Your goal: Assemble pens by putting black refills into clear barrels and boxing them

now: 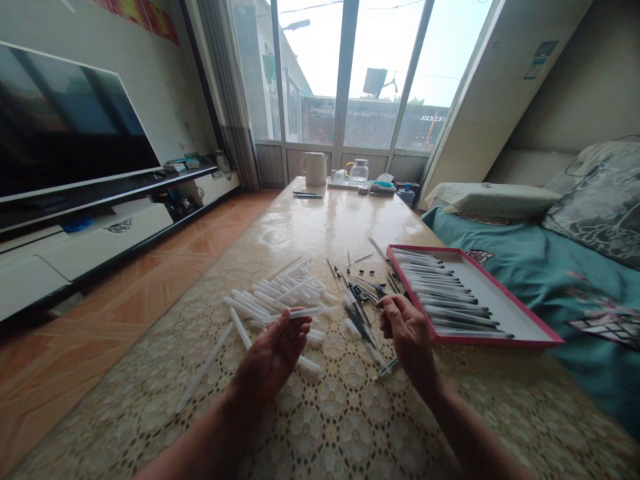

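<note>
My left hand (pixel 277 353) is closed in a pinch on a white pen barrel (pixel 307 311), held level above the table. My right hand (pixel 406 329) is closed too, pinching a thin dark pen refill (pixel 384 301) near its fingertips. Between and beyond the hands lie a heap of white pen barrels (pixel 280 293) and a scatter of dark refills (pixel 357 307). To the right of my right hand is a shallow red-rimmed tray (pixel 520 330) holding several finished pens in a row.
The long table (pixel 320 227) wears a lace-patterned cover. At its far end stand a white kettle (pixel 315 168) and a glass jug (pixel 359 171). A bed with teal bedding (pixel 540 267) runs along the right. A TV (pixel 65 127) on a low cabinet is at left.
</note>
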Demonstrator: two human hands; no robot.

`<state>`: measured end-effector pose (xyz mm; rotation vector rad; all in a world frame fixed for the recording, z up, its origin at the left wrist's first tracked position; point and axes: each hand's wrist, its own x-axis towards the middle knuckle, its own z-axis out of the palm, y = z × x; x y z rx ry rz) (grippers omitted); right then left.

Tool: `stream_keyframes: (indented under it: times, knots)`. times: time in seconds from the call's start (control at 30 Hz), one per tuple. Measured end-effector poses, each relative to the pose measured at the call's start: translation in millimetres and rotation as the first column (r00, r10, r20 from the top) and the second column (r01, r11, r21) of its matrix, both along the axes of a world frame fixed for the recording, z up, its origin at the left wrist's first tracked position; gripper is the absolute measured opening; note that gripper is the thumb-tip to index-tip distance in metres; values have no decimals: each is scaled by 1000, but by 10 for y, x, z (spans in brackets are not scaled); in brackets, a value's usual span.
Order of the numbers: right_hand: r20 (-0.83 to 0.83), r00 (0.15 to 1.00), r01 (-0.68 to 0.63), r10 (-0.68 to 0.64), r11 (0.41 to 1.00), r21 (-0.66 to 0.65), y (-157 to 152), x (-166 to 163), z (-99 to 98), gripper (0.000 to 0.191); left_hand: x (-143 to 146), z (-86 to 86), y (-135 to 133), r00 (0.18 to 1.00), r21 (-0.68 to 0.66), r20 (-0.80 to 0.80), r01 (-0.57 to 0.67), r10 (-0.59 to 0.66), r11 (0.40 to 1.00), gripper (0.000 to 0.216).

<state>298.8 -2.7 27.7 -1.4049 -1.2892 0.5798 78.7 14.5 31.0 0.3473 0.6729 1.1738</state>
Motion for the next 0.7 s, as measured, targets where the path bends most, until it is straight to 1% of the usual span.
stream_keyframes:
  times: [0.03, 0.1, 0.2, 0.27, 0.37, 0.47, 0.53, 0.6, 0.7]
  knots:
    - [87, 995, 56, -56, 998, 2, 27, 59, -28, 33, -13, 15, 9, 1000, -11, 15, -24, 24, 1000, 26]
    - [249, 962, 113, -111, 994, 6, 66, 168, -82, 27, -26, 37, 15, 999, -21, 30, -32, 32, 999, 29]
    - [449, 888, 124, -104, 992, -15, 99, 292, -151, 17, -16, 43, 2, 1000, -21, 15, -21, 21, 1000, 29]
    - [562, 822, 126, -97, 992, -12, 121, 336, -191, 18, -1, 33, -11, 1000, -16, -20, -23, 23, 1000, 27]
    - [691, 721, 90, -49, 996, -23, 164, 322, -244, 28, 20, 9, -23, 996, 1, -81, -22, 22, 1000, 21]
    - [798, 603, 74, 8, 995, -65, 203, 230, -291, 39, 33, -6, -24, 994, 17, -112, -8, 10, 1000, 17]
    - [840, 542, 89, 22, 993, -84, 217, 167, -308, 43, 37, -8, -23, 993, 14, -120, 3, -2, 1000, 17]
    - [851, 525, 89, 31, 992, -92, 219, 136, -300, 44, 37, -4, -22, 992, 7, -126, 10, -9, 1000, 17]
    - [823, 569, 76, 5, 995, -59, 210, 164, -251, 38, 35, 4, -24, 991, 3, -132, 10, -10, 1000, 16]
